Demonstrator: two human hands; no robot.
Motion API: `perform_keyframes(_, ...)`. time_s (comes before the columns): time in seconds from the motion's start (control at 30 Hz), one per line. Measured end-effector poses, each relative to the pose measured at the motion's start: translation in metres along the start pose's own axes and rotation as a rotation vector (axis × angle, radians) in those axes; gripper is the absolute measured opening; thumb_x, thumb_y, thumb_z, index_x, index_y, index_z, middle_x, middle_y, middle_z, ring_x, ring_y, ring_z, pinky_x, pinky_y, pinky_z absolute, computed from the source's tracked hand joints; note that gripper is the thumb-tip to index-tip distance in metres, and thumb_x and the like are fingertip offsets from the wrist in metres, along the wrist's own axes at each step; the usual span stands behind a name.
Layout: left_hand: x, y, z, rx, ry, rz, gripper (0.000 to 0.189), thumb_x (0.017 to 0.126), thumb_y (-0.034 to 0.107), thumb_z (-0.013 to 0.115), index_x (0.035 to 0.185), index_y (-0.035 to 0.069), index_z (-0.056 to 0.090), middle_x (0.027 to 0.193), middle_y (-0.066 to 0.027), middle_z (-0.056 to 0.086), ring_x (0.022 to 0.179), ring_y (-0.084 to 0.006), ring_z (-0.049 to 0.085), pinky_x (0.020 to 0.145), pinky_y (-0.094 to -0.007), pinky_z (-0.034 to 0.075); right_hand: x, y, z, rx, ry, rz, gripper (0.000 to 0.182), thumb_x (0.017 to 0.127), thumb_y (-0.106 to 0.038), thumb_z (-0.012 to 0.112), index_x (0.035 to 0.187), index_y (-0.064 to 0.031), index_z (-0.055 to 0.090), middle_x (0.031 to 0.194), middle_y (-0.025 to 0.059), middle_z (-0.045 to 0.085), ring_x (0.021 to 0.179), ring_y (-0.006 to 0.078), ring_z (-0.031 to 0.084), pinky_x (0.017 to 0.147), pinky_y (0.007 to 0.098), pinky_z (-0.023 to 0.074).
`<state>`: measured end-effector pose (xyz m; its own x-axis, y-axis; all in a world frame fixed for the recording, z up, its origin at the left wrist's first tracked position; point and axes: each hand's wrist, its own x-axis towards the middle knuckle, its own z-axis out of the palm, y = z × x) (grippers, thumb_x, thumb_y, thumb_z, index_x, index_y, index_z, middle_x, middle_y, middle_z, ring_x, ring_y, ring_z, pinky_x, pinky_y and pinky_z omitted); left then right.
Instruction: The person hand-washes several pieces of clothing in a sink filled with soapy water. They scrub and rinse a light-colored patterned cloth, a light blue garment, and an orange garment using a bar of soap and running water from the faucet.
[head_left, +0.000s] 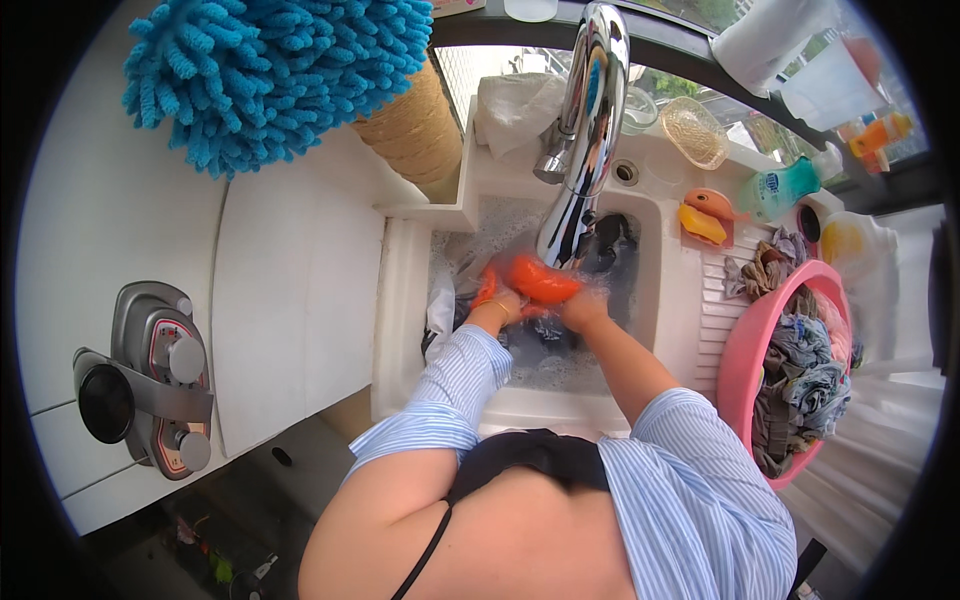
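Observation:
Both of my hands are down in the soapy water of a white laundry sink (666, 315), at a wet orange-red cloth (541, 279). My left hand (511, 303) has the cloth's left part in its fingers. At the cloth's right end is my right hand (585, 309), closed around it; both hands are somewhat blurred. A chrome faucet (594, 112) arches over the cloth, its sprayer end reaching down close to it. Dark clothes (611, 240) lie in the water behind, and a white cloth (441, 304) hangs at the sink's left side.
A pink basin (739, 375) of crumpled clothes stands on the right-hand washboard. Behind it are a soap dish (709, 201) with yellow soap (703, 224) and a teal bottle (780, 189). A blue chenille head (277, 75) overhangs the left counter, which bears a grey metal device (161, 382).

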<state>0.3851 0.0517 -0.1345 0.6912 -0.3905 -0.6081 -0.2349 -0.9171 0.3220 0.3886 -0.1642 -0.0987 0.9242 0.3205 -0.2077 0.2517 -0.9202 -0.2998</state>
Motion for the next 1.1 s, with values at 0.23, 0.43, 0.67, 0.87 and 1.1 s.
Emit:
perform_keyframes(0.23,-0.094,-0.007,-0.029,-0.282,0.081,0.077,0.061,0.087,0.034,0.074,0.144,0.017,0.062,0.15,-0.0208,0.055,0.14,-0.0364,0.051,0.115,-0.0398,0.043,-0.068,0.004,-0.078,0.045,-0.291,-0.184,0.033,0.095,-0.037,0.065,0.116,-0.0158,0.076,0.118,0.0118,0.072,0.112,0.033,0.068,0.104,0.0536,0.0446)
perform_keyframes(0.43,-0.204,0.017,-0.099,-0.626,0.013,-0.078,0.041,0.085,0.006,0.06,0.125,0.003,0.068,0.107,-0.0168,0.075,0.089,-0.0276,0.074,0.084,-0.0382,0.061,-0.117,-0.015,-0.18,0.18,-0.244,-0.356,0.018,0.088,-0.021,0.067,0.095,-0.0052,0.071,0.097,0.0134,0.069,0.099,0.0367,0.068,0.086,0.0491,0.0541)
perform_keyframes(0.67,-0.295,0.062,-0.262,-0.661,0.737,0.086,0.014,0.078,-0.002,0.055,0.088,-0.002,0.065,0.074,-0.0094,0.067,0.068,-0.0145,0.063,0.064,-0.0308,0.051,-0.121,-0.075,-0.369,0.047,0.153,-0.544,0.013,0.083,-0.012,0.064,0.083,0.0004,0.061,0.09,0.0144,0.062,0.094,0.0363,0.065,0.085,0.0466,0.0528)
perform_keyframes(0.87,-0.352,0.103,-0.36,-0.437,1.35,0.287,0.005,0.081,-0.003,0.059,0.084,0.0,0.062,0.073,-0.0024,0.064,0.068,-0.0085,0.059,0.065,-0.0249,0.049,-0.122,-0.107,-0.461,0.0,0.668,-0.627,0.008,0.086,-0.006,0.064,0.091,-0.0001,0.063,0.091,0.0095,0.058,0.086,0.0276,0.062,0.079,0.0377,0.0512)
perform_keyframes(1.1,-0.322,0.09,-0.289,-0.315,1.426,0.18,0.004,0.083,0.003,0.063,0.086,0.0,0.061,0.073,-0.0155,0.066,0.067,-0.0268,0.068,0.066,-0.0354,0.053,-0.112,-0.077,-0.397,0.06,0.542,-0.619,0.01,0.089,-0.011,0.067,0.09,-0.0009,0.066,0.096,0.0092,0.062,0.095,0.0311,0.065,0.084,0.0407,0.0525)
